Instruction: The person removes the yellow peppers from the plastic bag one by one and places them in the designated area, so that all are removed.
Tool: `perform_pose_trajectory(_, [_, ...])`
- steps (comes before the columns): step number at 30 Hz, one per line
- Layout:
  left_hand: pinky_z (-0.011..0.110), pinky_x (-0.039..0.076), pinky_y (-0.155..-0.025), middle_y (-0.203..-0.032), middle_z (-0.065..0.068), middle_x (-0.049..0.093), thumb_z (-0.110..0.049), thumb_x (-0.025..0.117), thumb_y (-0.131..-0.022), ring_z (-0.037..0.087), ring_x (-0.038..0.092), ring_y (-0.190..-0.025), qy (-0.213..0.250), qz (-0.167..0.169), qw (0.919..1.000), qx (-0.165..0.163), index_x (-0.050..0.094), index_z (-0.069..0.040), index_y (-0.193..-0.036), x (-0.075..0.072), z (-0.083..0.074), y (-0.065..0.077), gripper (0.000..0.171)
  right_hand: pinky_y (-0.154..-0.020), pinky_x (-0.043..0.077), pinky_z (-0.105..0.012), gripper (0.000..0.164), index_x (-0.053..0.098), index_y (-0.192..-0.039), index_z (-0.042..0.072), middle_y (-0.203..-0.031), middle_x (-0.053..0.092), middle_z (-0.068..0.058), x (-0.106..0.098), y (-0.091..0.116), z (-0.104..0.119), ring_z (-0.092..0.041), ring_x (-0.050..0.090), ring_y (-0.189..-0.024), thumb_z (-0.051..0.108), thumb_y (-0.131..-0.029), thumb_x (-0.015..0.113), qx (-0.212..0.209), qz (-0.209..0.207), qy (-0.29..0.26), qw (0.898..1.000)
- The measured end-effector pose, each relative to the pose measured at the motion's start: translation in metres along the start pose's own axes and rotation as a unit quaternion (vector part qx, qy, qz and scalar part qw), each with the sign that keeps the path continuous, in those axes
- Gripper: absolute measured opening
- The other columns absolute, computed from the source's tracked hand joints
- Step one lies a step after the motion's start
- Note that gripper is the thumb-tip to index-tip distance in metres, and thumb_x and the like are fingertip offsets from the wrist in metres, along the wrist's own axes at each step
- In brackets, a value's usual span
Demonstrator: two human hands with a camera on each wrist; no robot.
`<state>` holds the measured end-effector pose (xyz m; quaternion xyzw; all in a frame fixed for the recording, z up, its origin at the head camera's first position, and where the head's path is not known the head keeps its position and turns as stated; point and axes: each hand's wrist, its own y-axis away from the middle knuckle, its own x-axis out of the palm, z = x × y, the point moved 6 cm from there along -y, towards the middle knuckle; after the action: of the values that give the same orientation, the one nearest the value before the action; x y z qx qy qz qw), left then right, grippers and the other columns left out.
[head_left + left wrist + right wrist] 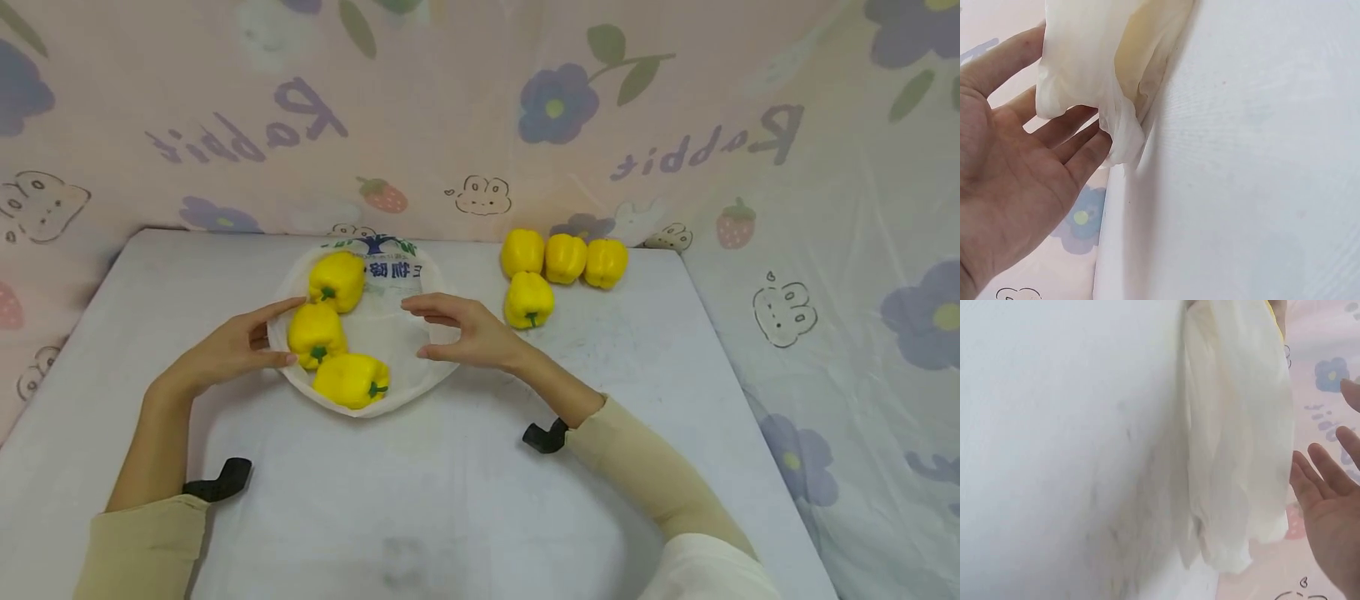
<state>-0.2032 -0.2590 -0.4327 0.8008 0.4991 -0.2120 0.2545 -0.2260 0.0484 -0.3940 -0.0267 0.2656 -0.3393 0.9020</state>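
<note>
A white bag (390, 342) with a printed tree stands with its mouth spread wide on the table. Three yellow bell peppers (317, 333) lie along its left and front sides in the head view. My left hand (228, 350) rests against the bag's left side, thumb and index finger apart at the rim beside the peppers. From the left wrist, those fingers (1088, 150) touch the loose folds of the bag (1085, 56). My right hand (472, 333) is over the bag's right edge, its fingers spread from the thumb and nothing between them.
Several more yellow bell peppers (566, 258) sit in a cluster at the back right of the white table (337, 517). A patterned curtain (450, 100) hangs behind and beside the table. Black mounts (228, 479) are strapped to both forearms.
</note>
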Motion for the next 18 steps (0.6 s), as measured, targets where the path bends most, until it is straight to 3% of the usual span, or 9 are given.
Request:
perform_pose_trajectory(4, [0.058, 0.038, -0.097, -0.154, 0.022, 0.033, -0.029, 0.076, -0.088, 0.036, 0.038, -0.117, -0.016, 0.0, 0.9999, -0.002, 0.03, -0.02, -0.157, -0.001, 0.001, -0.001, 0.083, -0.109, 0.04, -0.029, 0.063, 0.05, -0.143, 0.005, -0.145, 0.052, -0.008, 0.014, -0.008, 0.002, -0.024, 0.049, -0.133, 0.011, -0.087, 0.078, 0.003, 0.026, -0.004, 1.0])
perform_pose_trajectory(7, [0.045, 0.036, -0.081, -0.143, 0.019, 0.041, -0.03, 0.076, -0.088, 0.031, 0.038, -0.105, -0.025, 0.006, 0.9997, -0.006, 0.03, -0.02, -0.157, -0.001, 0.0, -0.002, 0.083, -0.109, 0.04, -0.028, 0.063, 0.05, -0.142, 0.004, -0.145, 0.052, -0.008, 0.025, -0.012, 0.003, -0.031, 0.049, -0.132, 0.011, -0.086, 0.078, 0.0, 0.045, -0.003, 0.999])
perform_pose_trajectory(10, [0.041, 0.034, -0.075, -0.138, 0.017, 0.042, -0.033, 0.075, -0.088, 0.029, 0.037, -0.101, -0.032, 0.012, 0.9994, -0.011, 0.029, -0.021, -0.158, -0.001, -0.002, -0.002, 0.084, -0.109, 0.039, -0.027, 0.063, 0.05, -0.142, 0.003, -0.145, 0.051, -0.01, 0.035, -0.016, 0.002, -0.032, 0.048, -0.131, 0.012, -0.087, 0.078, -0.001, 0.069, -0.003, 0.998])
perform_pose_trajectory(13, [0.045, 0.038, -0.081, -0.145, 0.02, 0.039, -0.033, 0.075, -0.088, 0.031, 0.038, -0.106, -0.028, 0.012, 0.9994, -0.015, 0.029, -0.021, -0.158, -0.001, -0.002, -0.002, 0.085, -0.109, 0.039, -0.027, 0.064, 0.049, -0.143, 0.005, -0.146, 0.05, -0.014, 0.044, -0.019, -0.001, -0.031, 0.05, -0.131, 0.014, -0.087, 0.077, 0.005, 0.092, -0.006, 0.996])
perform_pose_trajectory(15, [0.054, 0.041, -0.092, -0.153, 0.022, 0.034, -0.032, 0.076, -0.088, 0.035, 0.039, -0.115, -0.019, 0.012, 0.9996, -0.015, 0.028, -0.021, -0.158, -0.001, -0.002, -0.002, 0.086, -0.108, 0.04, -0.026, 0.064, 0.048, -0.144, 0.006, -0.146, 0.05, -0.014, 0.049, -0.022, -0.001, -0.031, 0.051, -0.13, 0.017, -0.088, 0.077, 0.011, 0.106, -0.005, 0.994])
perform_pose_trajectory(18, [0.068, 0.032, -0.103, -0.158, 0.024, 0.025, -0.031, 0.076, -0.087, 0.041, 0.037, -0.126, -0.006, 0.012, 0.9998, -0.015, 0.027, -0.021, -0.158, -0.001, -0.002, -0.002, 0.087, -0.107, 0.042, -0.026, 0.065, 0.048, -0.145, 0.008, -0.146, 0.05, -0.009, 0.055, -0.025, -0.001, -0.027, 0.051, -0.13, 0.019, -0.088, 0.078, 0.021, 0.122, 0.006, 0.992])
